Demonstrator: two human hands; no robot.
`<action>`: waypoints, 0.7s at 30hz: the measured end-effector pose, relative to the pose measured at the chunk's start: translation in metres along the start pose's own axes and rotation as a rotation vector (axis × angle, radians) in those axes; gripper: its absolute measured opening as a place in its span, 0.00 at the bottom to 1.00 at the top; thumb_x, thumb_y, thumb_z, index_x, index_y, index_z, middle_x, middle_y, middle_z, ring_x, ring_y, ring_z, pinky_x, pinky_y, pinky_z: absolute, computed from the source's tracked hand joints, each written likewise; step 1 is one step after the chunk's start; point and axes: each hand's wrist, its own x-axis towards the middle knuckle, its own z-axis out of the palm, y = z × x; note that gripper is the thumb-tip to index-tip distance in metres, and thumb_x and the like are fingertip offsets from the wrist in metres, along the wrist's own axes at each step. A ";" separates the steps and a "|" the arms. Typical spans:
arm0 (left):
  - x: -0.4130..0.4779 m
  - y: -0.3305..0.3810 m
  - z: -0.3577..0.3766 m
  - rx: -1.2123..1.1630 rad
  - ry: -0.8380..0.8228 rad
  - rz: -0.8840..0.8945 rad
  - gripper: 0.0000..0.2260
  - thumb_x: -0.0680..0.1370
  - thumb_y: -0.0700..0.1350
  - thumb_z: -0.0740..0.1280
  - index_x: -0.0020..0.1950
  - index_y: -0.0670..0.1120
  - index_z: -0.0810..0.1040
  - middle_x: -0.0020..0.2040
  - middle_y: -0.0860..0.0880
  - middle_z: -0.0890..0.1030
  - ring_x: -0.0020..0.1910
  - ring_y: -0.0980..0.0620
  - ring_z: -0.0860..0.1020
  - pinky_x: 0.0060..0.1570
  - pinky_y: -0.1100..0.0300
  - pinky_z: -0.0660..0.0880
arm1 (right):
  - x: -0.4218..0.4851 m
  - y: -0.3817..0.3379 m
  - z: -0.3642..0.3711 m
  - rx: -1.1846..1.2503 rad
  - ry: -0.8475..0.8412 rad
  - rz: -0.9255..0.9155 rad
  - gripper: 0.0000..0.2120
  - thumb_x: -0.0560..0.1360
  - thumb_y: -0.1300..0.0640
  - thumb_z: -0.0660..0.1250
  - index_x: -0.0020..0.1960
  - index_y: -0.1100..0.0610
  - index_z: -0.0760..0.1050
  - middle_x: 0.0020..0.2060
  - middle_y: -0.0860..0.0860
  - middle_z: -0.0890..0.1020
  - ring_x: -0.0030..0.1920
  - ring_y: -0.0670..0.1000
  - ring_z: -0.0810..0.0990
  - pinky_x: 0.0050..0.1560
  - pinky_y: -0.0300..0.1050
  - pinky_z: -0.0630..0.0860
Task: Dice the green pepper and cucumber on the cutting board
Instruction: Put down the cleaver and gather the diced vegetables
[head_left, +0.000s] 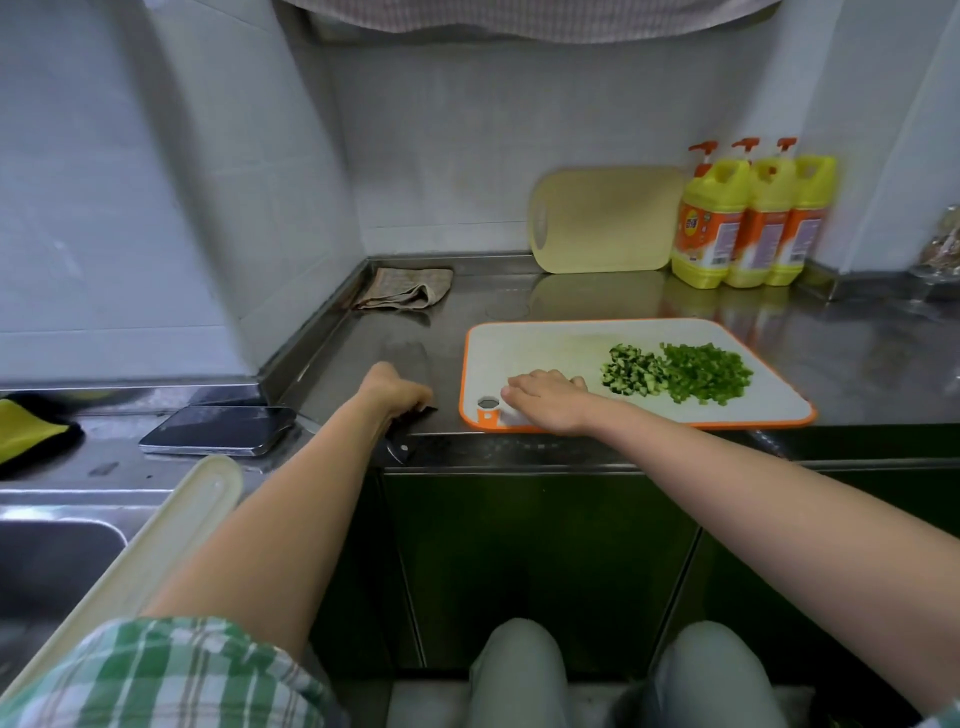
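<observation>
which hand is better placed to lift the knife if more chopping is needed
Left. The left hand is already curled over the knife, which lies just left of the cutting board. The right hand rests flat on the board's near corner, farther from the handle.

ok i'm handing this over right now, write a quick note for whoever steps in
Left hand: grips the knife, which lies flat on the steel counter just left of the cutting board.
Right hand: open, resting flat on the board's near-left corner.
Diced cucumber and diced green pepper: two adjoining piles on the right half of the board.
Done: both look fully diced, and no whole pieces are in view.
Left: likely no cutting, only letting go of the knife.
</observation>
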 end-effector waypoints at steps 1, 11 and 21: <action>0.001 0.000 0.000 0.054 0.008 0.007 0.06 0.69 0.35 0.69 0.41 0.36 0.72 0.32 0.41 0.74 0.30 0.45 0.72 0.28 0.59 0.68 | 0.000 0.001 0.001 -0.008 0.006 0.000 0.23 0.83 0.45 0.46 0.69 0.55 0.69 0.69 0.57 0.69 0.69 0.58 0.64 0.64 0.55 0.58; 0.001 0.004 0.017 0.608 0.186 0.006 0.24 0.77 0.50 0.65 0.68 0.39 0.67 0.69 0.35 0.65 0.68 0.37 0.62 0.66 0.49 0.63 | -0.012 0.025 -0.014 0.206 0.201 -0.119 0.19 0.81 0.54 0.59 0.71 0.59 0.70 0.70 0.55 0.71 0.70 0.55 0.68 0.69 0.48 0.64; -0.013 0.080 0.112 0.310 0.116 0.870 0.15 0.73 0.50 0.65 0.58 0.48 0.81 0.59 0.47 0.80 0.63 0.44 0.72 0.61 0.50 0.66 | -0.031 0.152 -0.049 0.238 0.564 0.144 0.15 0.79 0.58 0.60 0.65 0.57 0.75 0.65 0.54 0.76 0.67 0.55 0.71 0.68 0.55 0.67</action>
